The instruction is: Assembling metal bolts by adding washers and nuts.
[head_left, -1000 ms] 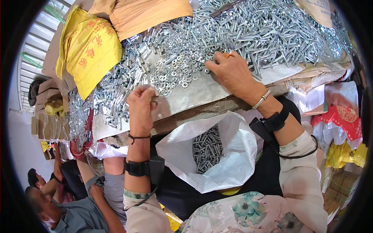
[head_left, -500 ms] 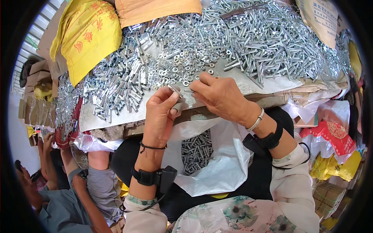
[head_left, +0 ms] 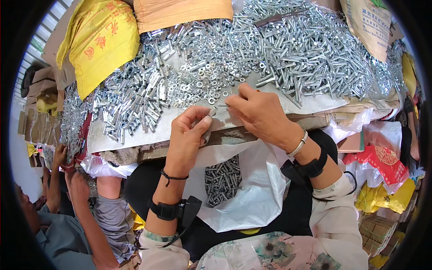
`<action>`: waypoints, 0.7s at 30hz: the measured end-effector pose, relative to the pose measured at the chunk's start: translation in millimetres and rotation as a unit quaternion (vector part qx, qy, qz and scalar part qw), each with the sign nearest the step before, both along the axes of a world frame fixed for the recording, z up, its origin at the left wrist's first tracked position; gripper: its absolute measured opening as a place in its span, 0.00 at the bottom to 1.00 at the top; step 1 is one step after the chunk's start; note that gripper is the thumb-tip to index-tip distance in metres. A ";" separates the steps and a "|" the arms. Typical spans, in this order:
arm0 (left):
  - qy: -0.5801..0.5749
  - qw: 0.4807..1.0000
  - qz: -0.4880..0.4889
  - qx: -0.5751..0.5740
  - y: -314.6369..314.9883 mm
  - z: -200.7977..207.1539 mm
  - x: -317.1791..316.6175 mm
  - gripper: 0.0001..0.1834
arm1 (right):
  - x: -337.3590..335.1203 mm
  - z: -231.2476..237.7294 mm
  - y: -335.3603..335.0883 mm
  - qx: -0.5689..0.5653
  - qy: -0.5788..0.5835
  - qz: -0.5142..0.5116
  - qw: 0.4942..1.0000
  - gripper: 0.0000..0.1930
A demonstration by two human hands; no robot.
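Over the near edge of the work surface, my left hand (head_left: 190,135) is closed, thumb and forefinger pinching a small metal piece (head_left: 212,112) that is mostly hidden. A grey covering shows on one of its fingers. To its right, my right hand (head_left: 263,116) is closed on a thin bolt (head_left: 222,105), whose shiny end points toward the left hand. The two hands are slightly apart. Just beyond them lie loose nuts and washers (head_left: 204,83), with metal sleeves (head_left: 130,103) to the left and a big heap of bolts (head_left: 306,54) to the right.
An open white bag (head_left: 258,209) in my lap holds short assembled bolts (head_left: 223,181). Yellow sacking (head_left: 105,45) and an orange sack (head_left: 182,13) cover the far side. Another person's arm (head_left: 83,211) reaches in at left. Red and yellow bags (head_left: 382,164) sit at right.
My left hand has dropped slightly toward me and turned; the sleeve seen in its fingers before no longer shows clearly. The right hand has barely moved. The other person's hands have shifted.
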State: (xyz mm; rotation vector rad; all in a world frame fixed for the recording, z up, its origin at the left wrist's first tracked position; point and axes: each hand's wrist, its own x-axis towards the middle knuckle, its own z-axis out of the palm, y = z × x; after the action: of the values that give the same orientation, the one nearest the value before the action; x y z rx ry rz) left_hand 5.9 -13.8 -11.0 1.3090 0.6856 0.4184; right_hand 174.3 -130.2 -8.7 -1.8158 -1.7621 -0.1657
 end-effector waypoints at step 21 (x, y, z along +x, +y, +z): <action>-0.128 0.972 0.022 -0.197 0.1 -5.8 0.7 0.06 | -31.1 0.1 9.5 0.062 0.142 0.047 0.987 0.07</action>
State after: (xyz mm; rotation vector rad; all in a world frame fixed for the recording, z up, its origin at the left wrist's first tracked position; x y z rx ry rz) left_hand 6.6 -13.6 -16.8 0.8473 0.5479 0.4514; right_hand 143.2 -120.7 -8.6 -1.5770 -1.5951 0.0213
